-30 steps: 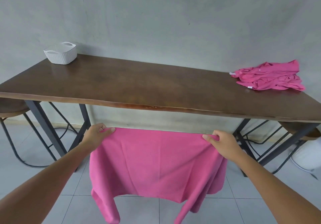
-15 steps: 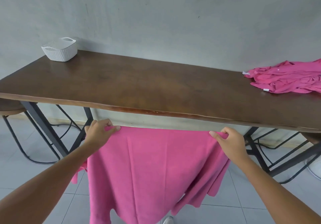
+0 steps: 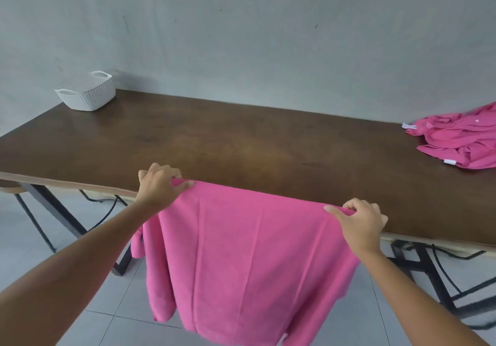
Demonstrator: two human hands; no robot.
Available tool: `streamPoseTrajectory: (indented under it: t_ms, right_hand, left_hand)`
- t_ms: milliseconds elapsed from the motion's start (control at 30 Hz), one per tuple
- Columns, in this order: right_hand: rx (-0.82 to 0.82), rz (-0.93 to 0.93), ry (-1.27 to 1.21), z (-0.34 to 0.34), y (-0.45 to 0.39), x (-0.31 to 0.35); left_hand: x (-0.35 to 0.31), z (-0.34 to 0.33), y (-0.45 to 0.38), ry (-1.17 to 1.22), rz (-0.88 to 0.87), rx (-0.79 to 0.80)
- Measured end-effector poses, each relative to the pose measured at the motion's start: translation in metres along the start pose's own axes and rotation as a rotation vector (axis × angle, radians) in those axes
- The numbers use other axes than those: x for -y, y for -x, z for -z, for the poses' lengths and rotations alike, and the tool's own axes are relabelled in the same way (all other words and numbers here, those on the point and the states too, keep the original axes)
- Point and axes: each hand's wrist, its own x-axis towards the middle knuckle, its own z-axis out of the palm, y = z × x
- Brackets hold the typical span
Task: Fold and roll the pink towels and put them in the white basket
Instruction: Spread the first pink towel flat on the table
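— Where is the pink towel [image 3: 249,259]?
— Stretched at the near edge of the brown table [image 3: 241,136], hanging toward the tiled floor.
— The hands?
— Left hand [image 3: 158,184] and right hand [image 3: 362,222] each pinch a top corner, fingers curled on cloth.
— Elsewhere?
— White basket [image 3: 87,94] at 10 o'clock; heaped pink towels [image 3: 461,139] at 2 o'clock.

Towel [image 3: 249,259] you hold – pink cloth, soft matt nap, faint creases. Pile of towels [image 3: 461,141] same cloth, rumpled. Table [image 3: 241,141] – dark wood, smooth, low sheen. Basket [image 3: 87,96] white ribbed plastic. Legs [image 3: 51,211] black metal. Wall [image 3: 268,37] matt grey.
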Motion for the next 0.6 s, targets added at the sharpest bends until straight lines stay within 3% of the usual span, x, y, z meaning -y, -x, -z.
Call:
streamPoseTrajectory:
  t_ms: [133,367,600]
  right_hand:
    - [-0.010,-0.007,0.023,-0.013,-0.045,-0.006]
    - [0.130,0.025,0.104,-0.051,-0.071,-0.031]
    - [0.187,0.111,0.180,-0.072,-0.096,-0.052]
  left_hand:
    - [-0.019,-0.017,-0.027,-0.024,0.038,0.014]
    - [-0.022,-0.055,-0.046,-0.066,0.143,0.092]
    - [-0.001,-0.097,-0.066,-0.088,0.058,0.114]
